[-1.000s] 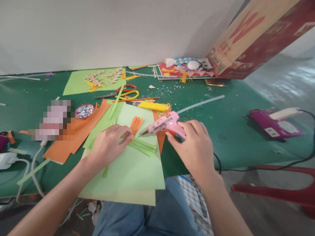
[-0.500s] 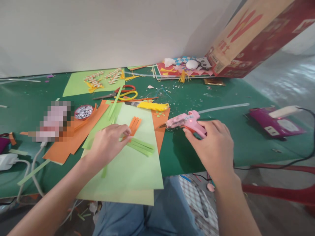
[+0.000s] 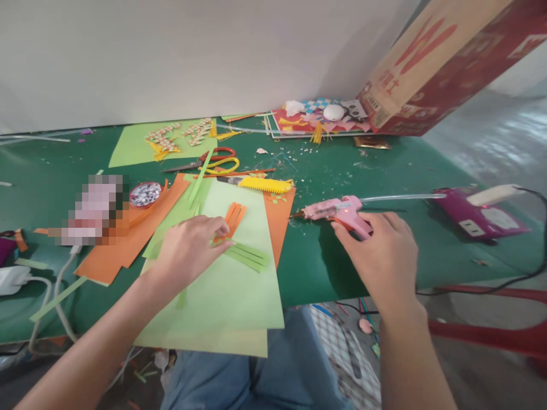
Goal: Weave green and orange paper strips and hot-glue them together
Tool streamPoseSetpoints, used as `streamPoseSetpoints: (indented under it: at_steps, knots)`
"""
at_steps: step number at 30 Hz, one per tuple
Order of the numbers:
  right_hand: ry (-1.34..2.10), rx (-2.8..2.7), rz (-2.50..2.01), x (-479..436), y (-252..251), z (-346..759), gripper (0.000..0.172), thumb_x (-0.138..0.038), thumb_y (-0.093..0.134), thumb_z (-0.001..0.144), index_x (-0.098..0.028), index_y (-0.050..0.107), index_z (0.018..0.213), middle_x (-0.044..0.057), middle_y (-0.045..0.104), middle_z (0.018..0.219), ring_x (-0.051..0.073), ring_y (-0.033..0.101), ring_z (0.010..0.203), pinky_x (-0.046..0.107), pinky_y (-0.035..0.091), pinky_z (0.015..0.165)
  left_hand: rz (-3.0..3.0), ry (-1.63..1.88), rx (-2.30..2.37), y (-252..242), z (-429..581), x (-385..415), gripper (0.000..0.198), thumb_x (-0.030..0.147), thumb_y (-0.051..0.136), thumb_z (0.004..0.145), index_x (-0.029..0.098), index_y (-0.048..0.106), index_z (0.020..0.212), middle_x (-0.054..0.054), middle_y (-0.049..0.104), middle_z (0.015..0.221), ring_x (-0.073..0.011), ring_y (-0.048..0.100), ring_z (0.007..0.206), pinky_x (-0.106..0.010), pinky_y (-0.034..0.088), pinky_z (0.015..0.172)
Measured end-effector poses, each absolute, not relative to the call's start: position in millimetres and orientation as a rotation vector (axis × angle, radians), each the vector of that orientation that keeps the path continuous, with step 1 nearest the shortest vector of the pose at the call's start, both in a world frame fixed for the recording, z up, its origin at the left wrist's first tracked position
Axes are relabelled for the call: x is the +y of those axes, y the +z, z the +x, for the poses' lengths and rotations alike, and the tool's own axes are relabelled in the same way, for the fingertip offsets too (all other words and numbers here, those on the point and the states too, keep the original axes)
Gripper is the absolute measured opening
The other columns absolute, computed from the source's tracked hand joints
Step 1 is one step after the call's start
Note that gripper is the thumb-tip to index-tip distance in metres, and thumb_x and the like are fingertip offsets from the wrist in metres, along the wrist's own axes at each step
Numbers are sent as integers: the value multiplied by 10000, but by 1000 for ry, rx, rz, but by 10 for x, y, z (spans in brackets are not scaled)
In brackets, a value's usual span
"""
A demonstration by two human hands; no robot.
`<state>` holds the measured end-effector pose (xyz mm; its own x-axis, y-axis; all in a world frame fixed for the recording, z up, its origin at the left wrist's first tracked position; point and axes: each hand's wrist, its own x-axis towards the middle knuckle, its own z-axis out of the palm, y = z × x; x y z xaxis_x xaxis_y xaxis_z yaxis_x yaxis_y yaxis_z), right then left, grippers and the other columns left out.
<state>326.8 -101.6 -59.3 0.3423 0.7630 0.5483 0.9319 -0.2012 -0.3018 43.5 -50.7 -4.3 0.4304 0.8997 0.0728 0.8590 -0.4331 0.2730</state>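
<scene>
My right hand (image 3: 382, 242) is closed on the handle of a pink glue gun (image 3: 333, 210), whose nozzle points left over the green table. A clear glue stick (image 3: 397, 197) juts from its rear. My left hand (image 3: 194, 242) pinches the joined ends of orange paper strips (image 3: 235, 218) and green paper strips (image 3: 245, 257); the fingers partly hide where they meet. Beneath that hand lie pale green paper sheets (image 3: 231, 302), with an orange sheet (image 3: 280, 219) showing at their right.
Beyond the sheets lie a yellow utility knife (image 3: 265, 185) and scissors (image 3: 217, 162). A dish of googly eyes (image 3: 145, 195) and orange paper (image 3: 115, 259) are at left. A purple power strip (image 3: 478, 213) sits right, with a tall paper bag (image 3: 410, 74) at back right.
My right hand has moved a little to the right with the glue gun, away from the strips. My left hand still pinches the strips in nearly the same place.
</scene>
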Motion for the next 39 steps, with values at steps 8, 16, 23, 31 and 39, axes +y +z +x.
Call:
streamPoseSetpoints:
  at_steps: [8,16,23,31,39]
  knots:
    - [-452,-1509,-1989,-1092,-543,3211,469,-556,441,868,-133,636,918,155,577,884,302,509,891,459,414,800,2536,591,1376,-125,234,-539,185,322,495,919,218,647,934,-20,723,940,-182,676,863,-290,497,755]
    - [-124,-1994,-1571,-1307,-351,2405,217,-339,516,906,-173,633,983,102,623,911,243,545,876,398,464,755,2714,365,1578,-156,242,-758,304,377,501,913,196,584,1142,-103,691,978,-262,649,889,-377,518,735]
    - [-68,-2112,-1584,-1283,-487,2152,224,-288,595,856,-122,647,995,112,631,921,256,551,870,389,471,713,2499,515,1560,-158,333,-785,268,290,562,889,198,566,1141,-72,698,1041,-240,654,966,-372,538,800]
    - [-100,-2064,-1519,-1278,-542,2164,152,-254,595,849,-126,655,907,94,648,889,229,536,833,358,455,687,2018,754,1421,-129,381,-680,336,368,553,872,221,549,1174,-72,611,1253,-205,644,1032,-355,559,853]
    - [-124,-2016,-1510,-1273,-558,2156,161,-256,562,867,-134,661,900,88,638,878,219,522,811,361,432,662,1591,708,1332,34,390,-555,355,346,600,826,240,573,1164,-90,588,1298,-244,555,1203,-341,557,876]
